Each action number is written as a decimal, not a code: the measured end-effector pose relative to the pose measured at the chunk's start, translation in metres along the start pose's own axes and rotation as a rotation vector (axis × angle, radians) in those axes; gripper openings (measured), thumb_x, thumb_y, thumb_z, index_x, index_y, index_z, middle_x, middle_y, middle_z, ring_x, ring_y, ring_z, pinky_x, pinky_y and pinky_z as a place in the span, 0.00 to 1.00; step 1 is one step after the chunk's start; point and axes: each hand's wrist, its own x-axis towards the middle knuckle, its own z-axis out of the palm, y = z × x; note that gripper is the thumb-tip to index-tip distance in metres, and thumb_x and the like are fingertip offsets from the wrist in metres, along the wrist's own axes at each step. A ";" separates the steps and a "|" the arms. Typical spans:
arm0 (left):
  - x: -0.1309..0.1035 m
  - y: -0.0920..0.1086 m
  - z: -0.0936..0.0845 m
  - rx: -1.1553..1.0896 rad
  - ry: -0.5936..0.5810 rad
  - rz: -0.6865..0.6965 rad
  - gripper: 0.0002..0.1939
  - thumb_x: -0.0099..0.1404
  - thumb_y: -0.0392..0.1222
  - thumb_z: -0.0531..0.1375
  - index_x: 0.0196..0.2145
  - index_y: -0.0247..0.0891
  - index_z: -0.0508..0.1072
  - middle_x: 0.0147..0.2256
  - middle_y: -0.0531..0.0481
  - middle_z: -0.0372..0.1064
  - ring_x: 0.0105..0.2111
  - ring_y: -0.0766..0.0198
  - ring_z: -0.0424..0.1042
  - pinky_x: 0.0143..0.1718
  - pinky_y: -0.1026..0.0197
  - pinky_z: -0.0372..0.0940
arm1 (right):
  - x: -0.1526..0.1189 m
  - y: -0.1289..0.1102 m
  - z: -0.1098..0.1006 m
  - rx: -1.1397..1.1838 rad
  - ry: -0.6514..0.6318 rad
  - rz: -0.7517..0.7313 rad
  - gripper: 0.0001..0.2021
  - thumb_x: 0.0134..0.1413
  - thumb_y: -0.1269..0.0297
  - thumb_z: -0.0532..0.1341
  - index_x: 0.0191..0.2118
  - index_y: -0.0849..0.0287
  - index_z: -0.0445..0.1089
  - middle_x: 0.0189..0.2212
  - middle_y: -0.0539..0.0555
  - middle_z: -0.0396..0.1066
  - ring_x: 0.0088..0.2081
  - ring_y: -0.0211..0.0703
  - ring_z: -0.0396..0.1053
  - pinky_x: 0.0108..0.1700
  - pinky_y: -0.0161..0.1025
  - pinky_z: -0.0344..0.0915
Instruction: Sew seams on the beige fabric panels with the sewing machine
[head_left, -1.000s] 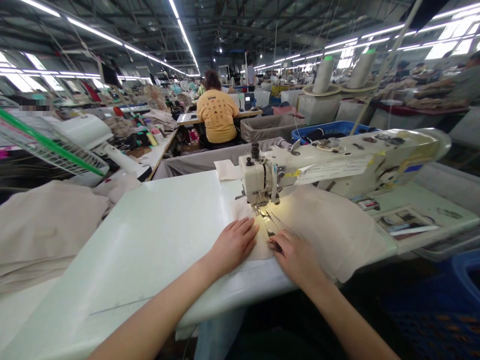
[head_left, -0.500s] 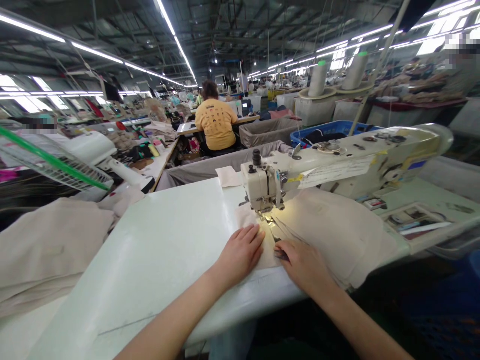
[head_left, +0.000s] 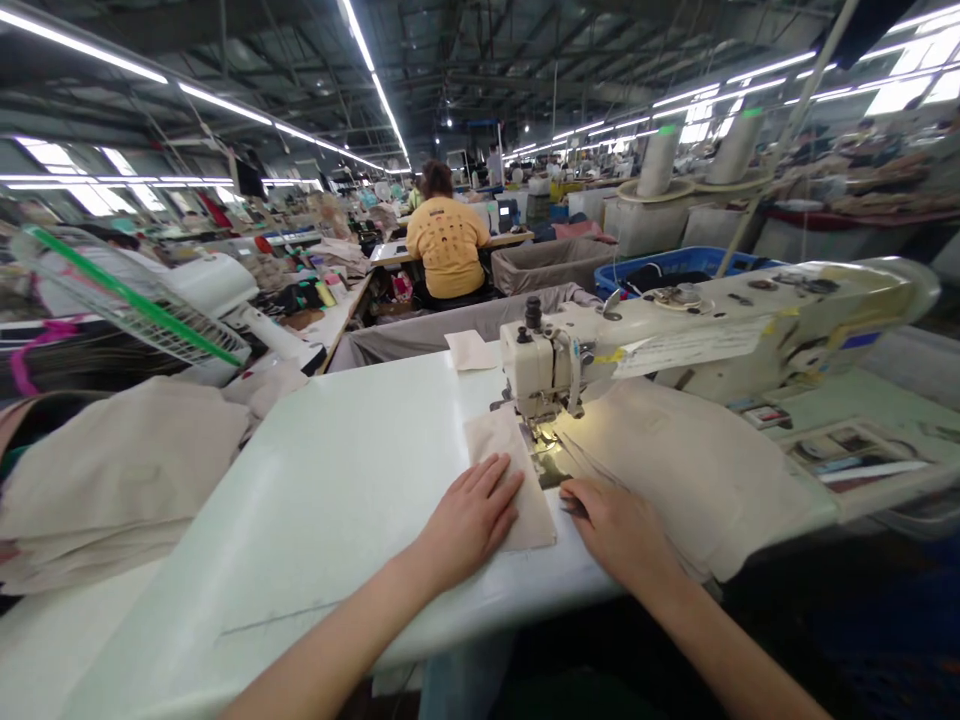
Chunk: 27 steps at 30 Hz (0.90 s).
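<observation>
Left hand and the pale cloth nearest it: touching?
Touching. The head view shows the left hand lying palm-down on the pale cloth, hiding part of it.

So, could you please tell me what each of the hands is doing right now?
Left hand: open, laid flat on the pale fabric piece.
Right hand: closed on a dark tool, mostly hidden.

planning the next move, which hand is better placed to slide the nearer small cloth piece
Probably the left hand: it rests on that cloth piece, while the right hand holds a dark object.
</observation>
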 end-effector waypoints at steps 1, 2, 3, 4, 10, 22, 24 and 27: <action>-0.005 0.001 -0.003 0.003 -0.007 -0.005 0.22 0.74 0.42 0.52 0.63 0.37 0.64 0.65 0.36 0.60 0.65 0.47 0.61 0.63 0.43 0.62 | 0.000 0.001 0.000 0.004 0.005 -0.001 0.13 0.60 0.73 0.58 0.47 0.55 0.75 0.44 0.53 0.80 0.44 0.47 0.78 0.43 0.38 0.68; -0.010 0.002 -0.006 0.005 -0.011 -0.013 0.22 0.74 0.42 0.52 0.63 0.37 0.64 0.65 0.36 0.60 0.65 0.47 0.60 0.63 0.42 0.62 | 0.000 0.002 0.001 0.008 0.014 -0.002 0.13 0.60 0.73 0.58 0.46 0.54 0.75 0.44 0.53 0.80 0.44 0.47 0.78 0.43 0.38 0.68; -0.014 0.005 -0.010 0.007 -0.013 -0.024 0.22 0.74 0.43 0.53 0.63 0.38 0.64 0.65 0.37 0.60 0.65 0.47 0.60 0.63 0.42 0.61 | -0.001 0.003 0.002 0.015 0.026 -0.005 0.13 0.59 0.73 0.58 0.46 0.54 0.75 0.43 0.53 0.81 0.43 0.47 0.78 0.43 0.38 0.68; -0.018 0.010 -0.014 0.008 -0.015 -0.039 0.22 0.74 0.43 0.54 0.63 0.38 0.64 0.65 0.37 0.60 0.65 0.46 0.60 0.63 0.41 0.61 | -0.001 0.004 0.002 0.024 0.039 -0.010 0.13 0.59 0.73 0.58 0.45 0.54 0.75 0.42 0.52 0.81 0.43 0.47 0.78 0.43 0.38 0.68; -0.032 0.045 -0.034 -0.043 -0.175 -0.140 0.21 0.70 0.45 0.58 0.59 0.40 0.65 0.51 0.41 0.70 0.44 0.51 0.74 0.41 0.51 0.74 | -0.003 0.011 0.006 0.061 0.118 -0.061 0.13 0.57 0.73 0.57 0.44 0.55 0.75 0.41 0.53 0.81 0.41 0.46 0.78 0.41 0.38 0.69; 0.054 -0.029 -0.044 -0.013 0.015 -0.343 0.13 0.68 0.30 0.55 0.47 0.34 0.76 0.45 0.38 0.72 0.44 0.51 0.74 0.47 0.48 0.70 | -0.002 0.015 0.018 0.070 0.168 -0.105 0.15 0.56 0.74 0.55 0.43 0.55 0.75 0.40 0.53 0.81 0.39 0.46 0.79 0.40 0.39 0.71; 0.054 -0.004 -0.062 -0.313 0.160 -0.281 0.12 0.70 0.33 0.55 0.42 0.36 0.80 0.38 0.42 0.74 0.40 0.55 0.74 0.44 0.52 0.70 | -0.002 0.015 0.021 0.065 0.166 -0.122 0.14 0.55 0.75 0.55 0.42 0.54 0.74 0.39 0.52 0.80 0.38 0.45 0.78 0.39 0.38 0.70; 0.039 0.049 -0.102 -0.886 0.363 -0.122 0.09 0.69 0.42 0.62 0.39 0.39 0.82 0.34 0.45 0.74 0.36 0.60 0.73 0.41 0.59 0.69 | -0.001 0.015 0.025 0.020 0.216 -0.118 0.14 0.55 0.74 0.56 0.40 0.52 0.75 0.36 0.51 0.80 0.36 0.45 0.78 0.37 0.37 0.70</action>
